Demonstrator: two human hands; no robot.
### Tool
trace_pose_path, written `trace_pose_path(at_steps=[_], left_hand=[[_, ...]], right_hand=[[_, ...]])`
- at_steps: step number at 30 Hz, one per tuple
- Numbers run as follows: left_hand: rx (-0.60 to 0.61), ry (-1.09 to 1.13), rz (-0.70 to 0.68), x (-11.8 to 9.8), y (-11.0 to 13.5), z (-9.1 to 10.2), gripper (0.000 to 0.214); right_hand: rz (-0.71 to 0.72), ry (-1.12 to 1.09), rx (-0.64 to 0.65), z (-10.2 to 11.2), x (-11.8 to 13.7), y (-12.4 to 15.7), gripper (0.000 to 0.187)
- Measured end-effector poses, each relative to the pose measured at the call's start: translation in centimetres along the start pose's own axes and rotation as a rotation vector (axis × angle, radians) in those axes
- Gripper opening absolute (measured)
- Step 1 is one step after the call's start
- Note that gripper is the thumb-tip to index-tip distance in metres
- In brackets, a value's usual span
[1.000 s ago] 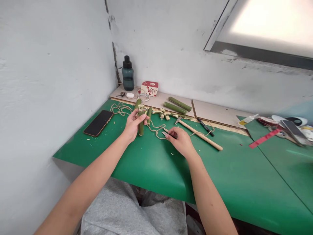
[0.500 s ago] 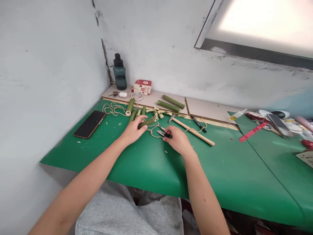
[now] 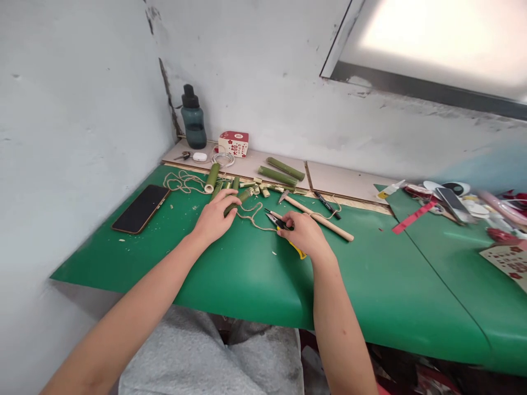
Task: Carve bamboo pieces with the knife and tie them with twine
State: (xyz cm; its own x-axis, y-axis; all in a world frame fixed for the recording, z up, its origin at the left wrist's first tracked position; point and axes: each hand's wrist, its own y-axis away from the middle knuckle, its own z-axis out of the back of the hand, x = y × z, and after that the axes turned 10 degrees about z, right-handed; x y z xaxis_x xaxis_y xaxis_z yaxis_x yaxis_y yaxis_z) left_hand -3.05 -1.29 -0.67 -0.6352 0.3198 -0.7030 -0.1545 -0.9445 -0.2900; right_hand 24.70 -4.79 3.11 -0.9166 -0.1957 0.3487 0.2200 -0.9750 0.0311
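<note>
My left hand (image 3: pixel 214 217) is on the left of the work area, thumb and fingers closed round a short green bamboo tube (image 3: pixel 244 196) whose near end they hide. More cut bamboo pieces lie just behind. My right hand (image 3: pixel 304 233) has its fingertips pinched together where a strand of twine (image 3: pixel 256 224) reaches them, low over the table. Beneath that hand lies a pliers-like tool (image 3: pixel 297 251) with a pointed metal tip and black and yellow parts; my fingers cover its middle. A thin pointed rod shows beside its tip.
Right of my hands lie a wooden-handled hammer (image 3: pixel 319 215) and a black marker (image 3: pixel 327 205). Left is a phone (image 3: pixel 141 209). Split bamboo lengths (image 3: pixel 278 176), a bottle (image 3: pixel 194 123) and a box (image 3: pixel 233 144) stand or lie along the back ledge. Craft supplies crowd the right.
The view has shifted slightly right. The tool's yellow handle now shows below my right hand, where it was covered before. My left hand stays on the bamboo tube.
</note>
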Motion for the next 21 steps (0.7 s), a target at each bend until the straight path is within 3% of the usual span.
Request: trace_pose_path(at_steps=[9,16,21], left_hand=[[-0.176,0.180,-0.063,-0.1,0.0,-0.2,0.038],[-0.277,0.532,0.057,-0.4,-0.3,-0.2,0.048],[-0.330,0.747,0.124,-0.4,-0.6,0.0,0.049]], right_hand=[[-0.049,-0.023,-0.025,-0.5,-0.3,-0.3,0.022],[-0.018,-0.050,-0.070,-1.0,-0.7,-0.4,0.020],[-0.005,-0.080,-0.115,-1.1,-0.9,-0.4,0.039]])
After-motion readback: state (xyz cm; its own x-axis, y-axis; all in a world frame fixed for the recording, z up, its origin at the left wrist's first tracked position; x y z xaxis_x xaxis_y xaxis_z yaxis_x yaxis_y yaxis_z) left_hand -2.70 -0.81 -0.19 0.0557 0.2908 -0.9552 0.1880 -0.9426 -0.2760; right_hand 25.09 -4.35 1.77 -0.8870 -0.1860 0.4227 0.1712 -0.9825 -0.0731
